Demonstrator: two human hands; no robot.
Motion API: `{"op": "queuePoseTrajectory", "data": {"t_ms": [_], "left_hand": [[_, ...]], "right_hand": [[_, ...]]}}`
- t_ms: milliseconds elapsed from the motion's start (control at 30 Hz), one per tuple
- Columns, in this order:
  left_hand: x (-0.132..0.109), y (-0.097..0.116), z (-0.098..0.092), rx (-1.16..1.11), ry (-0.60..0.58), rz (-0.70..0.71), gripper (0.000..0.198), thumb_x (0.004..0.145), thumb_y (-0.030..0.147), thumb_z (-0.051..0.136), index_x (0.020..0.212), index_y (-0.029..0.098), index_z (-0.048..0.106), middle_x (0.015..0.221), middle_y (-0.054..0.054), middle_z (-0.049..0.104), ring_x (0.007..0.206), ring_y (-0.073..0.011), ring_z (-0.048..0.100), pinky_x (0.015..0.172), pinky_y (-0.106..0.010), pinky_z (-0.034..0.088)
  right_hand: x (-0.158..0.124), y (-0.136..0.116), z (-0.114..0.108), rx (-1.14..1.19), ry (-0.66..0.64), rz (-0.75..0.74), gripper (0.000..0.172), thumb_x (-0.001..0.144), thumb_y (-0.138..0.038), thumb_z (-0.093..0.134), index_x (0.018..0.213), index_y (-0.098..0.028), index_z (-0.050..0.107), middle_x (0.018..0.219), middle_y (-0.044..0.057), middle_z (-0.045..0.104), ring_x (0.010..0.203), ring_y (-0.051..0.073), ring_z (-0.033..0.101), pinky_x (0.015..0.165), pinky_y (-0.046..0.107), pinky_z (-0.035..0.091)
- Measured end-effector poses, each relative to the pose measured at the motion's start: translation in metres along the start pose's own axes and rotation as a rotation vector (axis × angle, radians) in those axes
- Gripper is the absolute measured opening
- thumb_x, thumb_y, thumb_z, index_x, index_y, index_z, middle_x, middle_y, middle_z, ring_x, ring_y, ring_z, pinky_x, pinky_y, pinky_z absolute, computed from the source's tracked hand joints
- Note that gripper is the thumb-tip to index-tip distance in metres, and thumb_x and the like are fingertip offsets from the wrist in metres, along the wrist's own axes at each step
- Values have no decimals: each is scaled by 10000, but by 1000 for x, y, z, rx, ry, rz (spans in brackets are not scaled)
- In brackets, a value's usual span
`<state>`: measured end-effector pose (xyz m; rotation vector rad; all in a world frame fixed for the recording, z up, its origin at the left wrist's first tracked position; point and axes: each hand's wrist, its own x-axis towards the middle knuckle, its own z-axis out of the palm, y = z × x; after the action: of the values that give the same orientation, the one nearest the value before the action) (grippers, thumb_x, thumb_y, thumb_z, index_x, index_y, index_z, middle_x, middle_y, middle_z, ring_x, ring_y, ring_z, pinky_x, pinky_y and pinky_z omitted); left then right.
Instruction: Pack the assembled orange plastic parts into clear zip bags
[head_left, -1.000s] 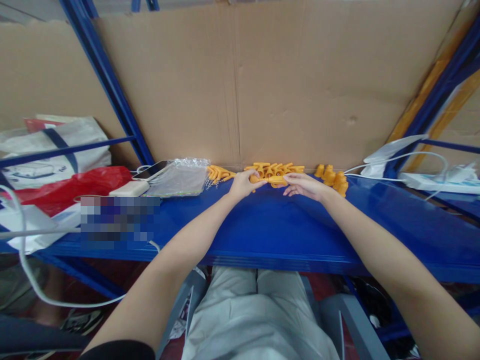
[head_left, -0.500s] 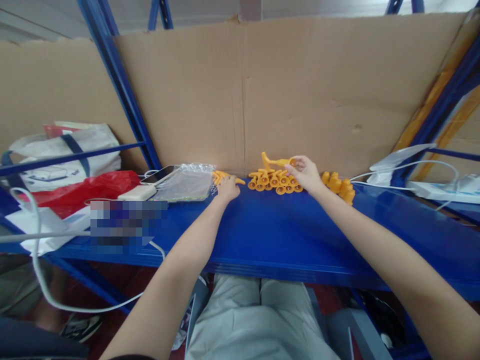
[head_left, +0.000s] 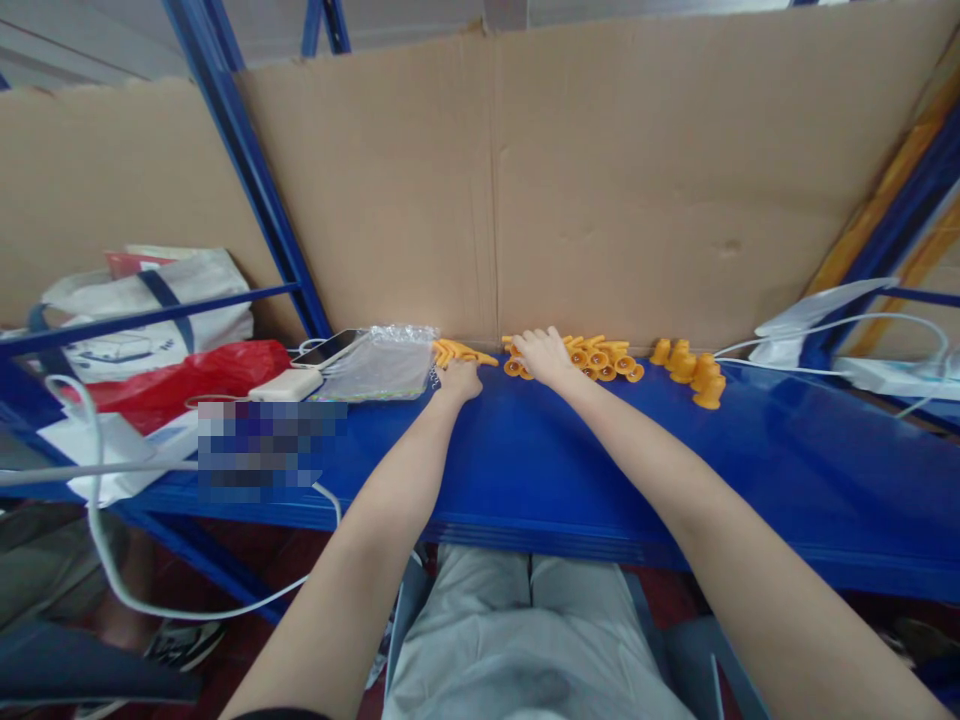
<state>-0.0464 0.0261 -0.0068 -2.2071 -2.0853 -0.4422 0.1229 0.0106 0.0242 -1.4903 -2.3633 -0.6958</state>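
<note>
My left hand (head_left: 459, 380) rests on the blue shelf with its fingers closed around an orange plastic piece (head_left: 487, 359). More orange pieces (head_left: 452, 350) lie just behind those fingers. My right hand (head_left: 544, 355) reaches over the left end of a stacked row of orange plastic pieces (head_left: 598, 359), each with a round cup end and a thin stem. Its fingers curl down onto that end, around an orange piece mostly hidden beneath them. Farther right, several short orange bell-shaped caps (head_left: 682, 366) stand in a slanting line.
A clear plastic bag (head_left: 386, 365), a phone (head_left: 330, 348), a white power bank (head_left: 286, 385) and a red bag (head_left: 236, 368) lie to the left. Cardboard (head_left: 637, 180) closes off the shelf's back. White cables (head_left: 900, 318) run at the right, and another person sits at lower left.
My right hand has moved left and down, bringing the orange piece it held up onto the row's left end. My left hand stays at its place. The view has shifted slightly.
</note>
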Motion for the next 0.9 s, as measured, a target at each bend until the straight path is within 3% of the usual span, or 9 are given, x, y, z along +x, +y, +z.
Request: {"op": "queuePoseTrajectory", "data": {"t_ms": [133, 333, 567, 733, 900], "left_hand": [[1, 0, 0, 39, -2, -37, 445, 827, 158, 534, 1238, 250, 676, 1377, -147, 614, 1372, -357, 445, 1088, -579, 353], [5, -4, 2, 26, 60, -25, 434, 803, 167, 572, 1206, 268, 697, 1342, -152, 641, 1371, -419, 419, 1072, -618, 312], [3, -4, 2, 3, 122, -42, 357, 859, 167, 504, 1130, 225, 729, 1208, -172, 701, 1304, -396, 480, 1030, -561, 336], [1, 2, 0, -25, 237, -35, 355, 881, 135, 426, 1077, 213, 712, 1127, -152, 723, 1161, -337, 595, 1015, -512, 345], [3, 2, -5, -169, 325, -51, 238, 882, 140, 463, 942, 227, 676, 1035, -113, 744, 1046, -291, 662, 974, -437, 406]], "right_hand": [[2, -5, 5, -40, -48, -3, 317, 956, -235, 521, 1225, -130, 653, 1196, 192, 670, 1144, 311, 554, 936, 433, 353], [-3, -3, 7, -100, -9, 2, 324, 986, -206, 438, 1201, -186, 680, 1187, 161, 675, 1158, 298, 534, 988, 490, 358], [-13, 8, 2, 13, -49, 37, 424, 945, -221, 512, 1360, -169, 583, 1364, 184, 600, 1238, 342, 509, 1069, 607, 290], [-34, 34, -16, 51, -11, 82, 461, 920, -209, 511, 1372, -139, 566, 1408, 185, 568, 1273, 344, 477, 1081, 604, 274], [-67, 87, -29, 96, 110, 260, 440, 931, -297, 486, 1344, -185, 589, 1371, 174, 586, 1247, 355, 495, 1031, 603, 328]]}}
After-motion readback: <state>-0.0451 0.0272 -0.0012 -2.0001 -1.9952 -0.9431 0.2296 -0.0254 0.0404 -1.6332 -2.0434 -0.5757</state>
